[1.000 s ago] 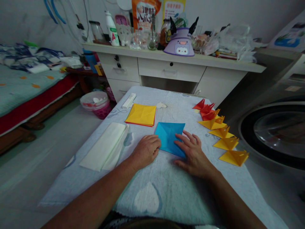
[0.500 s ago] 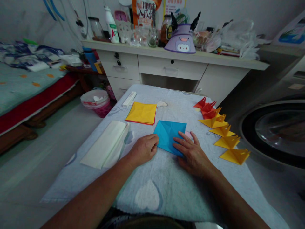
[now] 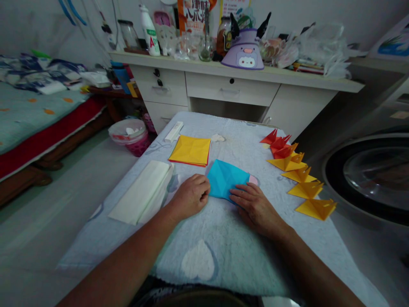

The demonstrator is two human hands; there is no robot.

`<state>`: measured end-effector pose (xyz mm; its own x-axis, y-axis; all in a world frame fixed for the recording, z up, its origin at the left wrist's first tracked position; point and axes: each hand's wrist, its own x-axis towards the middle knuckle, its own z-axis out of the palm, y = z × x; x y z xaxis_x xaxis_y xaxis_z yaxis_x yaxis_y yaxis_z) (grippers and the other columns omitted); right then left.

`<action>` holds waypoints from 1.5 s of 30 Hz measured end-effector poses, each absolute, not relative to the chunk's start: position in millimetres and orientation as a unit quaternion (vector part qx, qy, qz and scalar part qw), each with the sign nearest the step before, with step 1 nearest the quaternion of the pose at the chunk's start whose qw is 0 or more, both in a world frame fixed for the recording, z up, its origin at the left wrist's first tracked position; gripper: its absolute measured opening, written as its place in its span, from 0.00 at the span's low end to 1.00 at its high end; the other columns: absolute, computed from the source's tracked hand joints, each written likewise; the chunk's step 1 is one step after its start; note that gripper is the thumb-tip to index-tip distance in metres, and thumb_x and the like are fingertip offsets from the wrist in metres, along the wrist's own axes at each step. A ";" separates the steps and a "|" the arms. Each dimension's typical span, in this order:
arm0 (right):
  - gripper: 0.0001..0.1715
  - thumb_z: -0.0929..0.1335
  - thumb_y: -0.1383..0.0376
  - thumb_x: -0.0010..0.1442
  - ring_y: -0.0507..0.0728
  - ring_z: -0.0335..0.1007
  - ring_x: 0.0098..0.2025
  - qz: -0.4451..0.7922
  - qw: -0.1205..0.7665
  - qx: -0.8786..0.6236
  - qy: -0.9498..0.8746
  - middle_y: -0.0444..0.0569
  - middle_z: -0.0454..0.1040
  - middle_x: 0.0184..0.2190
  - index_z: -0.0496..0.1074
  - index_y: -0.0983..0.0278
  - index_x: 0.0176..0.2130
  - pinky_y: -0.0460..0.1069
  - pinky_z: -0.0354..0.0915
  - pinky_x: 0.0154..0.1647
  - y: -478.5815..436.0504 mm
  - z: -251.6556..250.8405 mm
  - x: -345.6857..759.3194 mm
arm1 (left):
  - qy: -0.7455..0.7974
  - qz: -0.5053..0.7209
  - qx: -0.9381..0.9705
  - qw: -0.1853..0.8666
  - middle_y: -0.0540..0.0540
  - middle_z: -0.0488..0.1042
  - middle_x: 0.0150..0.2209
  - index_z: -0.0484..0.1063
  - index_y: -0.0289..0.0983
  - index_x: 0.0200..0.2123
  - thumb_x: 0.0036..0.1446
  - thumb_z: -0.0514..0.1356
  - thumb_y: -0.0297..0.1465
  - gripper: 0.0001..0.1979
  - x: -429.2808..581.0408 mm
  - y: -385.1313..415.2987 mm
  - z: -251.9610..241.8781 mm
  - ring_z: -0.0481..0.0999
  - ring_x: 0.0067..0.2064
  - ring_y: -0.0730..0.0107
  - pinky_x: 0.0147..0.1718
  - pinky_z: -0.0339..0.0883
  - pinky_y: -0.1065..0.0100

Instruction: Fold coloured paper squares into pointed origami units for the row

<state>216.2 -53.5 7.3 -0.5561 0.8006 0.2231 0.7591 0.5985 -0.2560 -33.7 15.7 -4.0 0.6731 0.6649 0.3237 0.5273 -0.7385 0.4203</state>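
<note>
A creased sheet of blue origami paper [image 3: 225,175] lies between my hands on the cloth-covered table, its near edge curving up a little. My left hand [image 3: 194,192] is closed at the paper's left corner, fingers curled and pinching it; the fingertips are partly hidden. Over the lower right part of the sheet rests my right hand [image 3: 251,204], its fingers stretched out and the thumb tucked out of sight below. Behind the sheet sits a stack of yellow and red paper squares [image 3: 191,150]. Folded yellow paper pieces [image 3: 306,189] and red ones [image 3: 280,146] stand in a row at the right.
A folded whitish cloth or paper [image 3: 140,192] lies left of my left hand. A narrow white box [image 3: 174,131] and a crumpled scrap [image 3: 218,137] are farther back. Beyond the table stands a white cabinet [image 3: 223,87]; a washing machine [image 3: 370,170] is at the right, a pink bin [image 3: 131,136] at the left.
The blue paper has turned slightly and its near edge now bends up. My right hand has drawn its fingers closer together and lower; my left hand has shifted slightly up and left.
</note>
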 end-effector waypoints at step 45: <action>0.15 0.69 0.58 0.59 0.59 0.65 0.38 0.091 0.216 -0.660 -0.713 0.51 0.70 0.32 0.71 0.64 0.25 0.54 0.59 0.43 -22.7 -13.9 215.7 | 0.413 0.165 0.882 0.156 0.46 0.66 0.39 0.68 0.37 0.29 0.61 0.58 0.32 0.07 -38.2 15.5 -0.8 0.65 0.45 0.62 0.45 0.62 0.61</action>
